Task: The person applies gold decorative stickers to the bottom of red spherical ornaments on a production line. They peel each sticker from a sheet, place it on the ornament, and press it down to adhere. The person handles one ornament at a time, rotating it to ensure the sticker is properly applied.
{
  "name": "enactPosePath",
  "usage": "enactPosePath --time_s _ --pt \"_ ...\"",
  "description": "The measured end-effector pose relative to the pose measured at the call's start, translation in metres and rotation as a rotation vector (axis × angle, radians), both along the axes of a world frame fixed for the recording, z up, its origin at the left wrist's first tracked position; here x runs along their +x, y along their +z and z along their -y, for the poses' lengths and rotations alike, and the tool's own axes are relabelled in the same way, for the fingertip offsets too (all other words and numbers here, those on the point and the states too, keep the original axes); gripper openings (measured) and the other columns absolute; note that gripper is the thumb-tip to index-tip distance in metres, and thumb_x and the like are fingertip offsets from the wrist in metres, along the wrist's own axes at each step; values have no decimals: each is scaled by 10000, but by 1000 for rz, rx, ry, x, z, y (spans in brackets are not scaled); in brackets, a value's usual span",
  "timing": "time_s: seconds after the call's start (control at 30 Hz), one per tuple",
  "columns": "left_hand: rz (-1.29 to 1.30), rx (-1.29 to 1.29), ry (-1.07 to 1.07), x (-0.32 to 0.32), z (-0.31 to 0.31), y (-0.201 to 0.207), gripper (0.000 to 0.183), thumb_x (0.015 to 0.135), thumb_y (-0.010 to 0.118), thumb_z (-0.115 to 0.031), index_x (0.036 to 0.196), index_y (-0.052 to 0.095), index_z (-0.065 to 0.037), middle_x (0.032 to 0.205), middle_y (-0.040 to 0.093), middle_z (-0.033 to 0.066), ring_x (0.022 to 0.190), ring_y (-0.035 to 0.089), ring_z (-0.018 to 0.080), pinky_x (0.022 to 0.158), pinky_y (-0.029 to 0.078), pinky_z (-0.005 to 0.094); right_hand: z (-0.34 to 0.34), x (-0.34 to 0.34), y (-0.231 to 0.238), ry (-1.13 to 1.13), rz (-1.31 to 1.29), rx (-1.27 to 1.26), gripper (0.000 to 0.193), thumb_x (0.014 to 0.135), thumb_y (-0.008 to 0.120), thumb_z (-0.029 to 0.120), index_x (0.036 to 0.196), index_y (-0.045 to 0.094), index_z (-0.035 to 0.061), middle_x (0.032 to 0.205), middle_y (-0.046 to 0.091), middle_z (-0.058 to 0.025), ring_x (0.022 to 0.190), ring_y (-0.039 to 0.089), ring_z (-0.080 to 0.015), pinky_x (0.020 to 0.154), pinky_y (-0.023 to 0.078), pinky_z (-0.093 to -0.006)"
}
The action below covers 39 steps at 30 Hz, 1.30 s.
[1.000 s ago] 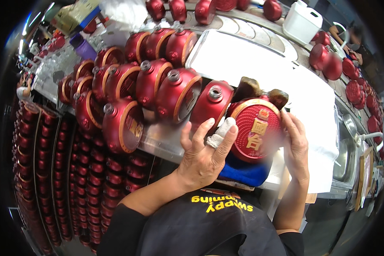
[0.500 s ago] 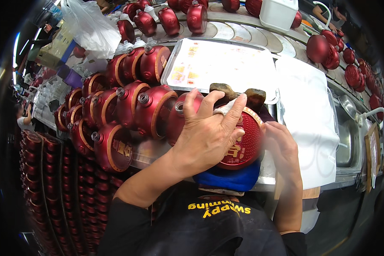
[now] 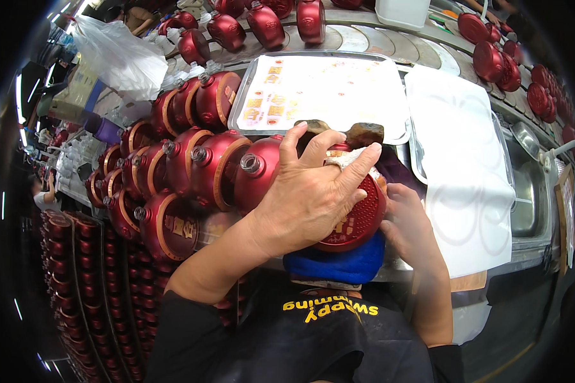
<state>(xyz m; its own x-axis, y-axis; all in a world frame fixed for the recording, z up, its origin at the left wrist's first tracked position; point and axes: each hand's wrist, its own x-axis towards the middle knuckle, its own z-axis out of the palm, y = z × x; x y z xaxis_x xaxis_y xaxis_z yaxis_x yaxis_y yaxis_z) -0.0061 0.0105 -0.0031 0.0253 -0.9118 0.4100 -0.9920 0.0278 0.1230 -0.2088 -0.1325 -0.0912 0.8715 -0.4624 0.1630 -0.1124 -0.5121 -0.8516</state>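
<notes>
A round, flat-faced red bottle [image 3: 366,214] with gold lettering and a dotted face rests on a folded blue cloth [image 3: 338,263] close to my body. My left hand [image 3: 300,201] lies across its face, pinching a small white cloth [image 3: 347,157] against the upper rim. My right hand [image 3: 407,220] grips the bottle's right edge with curled fingers. Two dark brown padded blocks [image 3: 364,133] show just beyond the bottle. Its neck is hidden. Another red bottle [image 3: 260,167], with a clear glass neck, stands against the left side of my left hand.
Several red bottles with orange rims [image 3: 220,169] crowd the left side. Beyond my hands lies a metal tray [image 3: 236,118] with a white sticker sheet [image 3: 329,83]. White paper [image 3: 460,191] covers the right, beside a sink [image 3: 531,204]. A conveyor [image 3: 390,48] carries more bottles behind.
The bottle has turned in my hands, and my left hand now covers more of its lettering. My right hand has slid slightly down the rim. The whole view has shifted a little.
</notes>
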Motion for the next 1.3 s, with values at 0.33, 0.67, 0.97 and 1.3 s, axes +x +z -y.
enactPosePath --time_s 0.33,0.67,0.97,1.3 --pt "-34 53 -14 1 -1 4 605 980 665 -195 1547 496 -70 916 735 52 1317 488 280 1186 176 562 -14 -24 39 -40 81 292 93 899 723 49 976 702 1 1313 592 -185 1097 623 -273 918 509 -367" --pt "-23 8 -64 -1 3 0 637 949 694 -195 1549 503 -101 798 701 40 1307 508 278 1173 184 551 -24 -29 37 32 68 417 85 977 676 67 962 686 -16 1267 558 -169 1080 610 -246 924 500 -355" --pt "30 22 -63 -3 4 -1 520 955 682 -252 1452 602 -118 849 710 1 1282 518 259 1167 176 543 -31 -29 29 63 26 379 155 1010 627 140 1002 671 -9 1320 510 -115 1246 493 -265 1074 392 -380" --pt "-36 85 -194 -30 -13 -6 486 935 642 -278 1399 648 -135 851 709 -4 1286 520 257 1177 206 588 -28 -26 21 47 64 239 91 972 697 84 977 693 -7 1286 502 -170 1177 564 -288 969 483 -374"
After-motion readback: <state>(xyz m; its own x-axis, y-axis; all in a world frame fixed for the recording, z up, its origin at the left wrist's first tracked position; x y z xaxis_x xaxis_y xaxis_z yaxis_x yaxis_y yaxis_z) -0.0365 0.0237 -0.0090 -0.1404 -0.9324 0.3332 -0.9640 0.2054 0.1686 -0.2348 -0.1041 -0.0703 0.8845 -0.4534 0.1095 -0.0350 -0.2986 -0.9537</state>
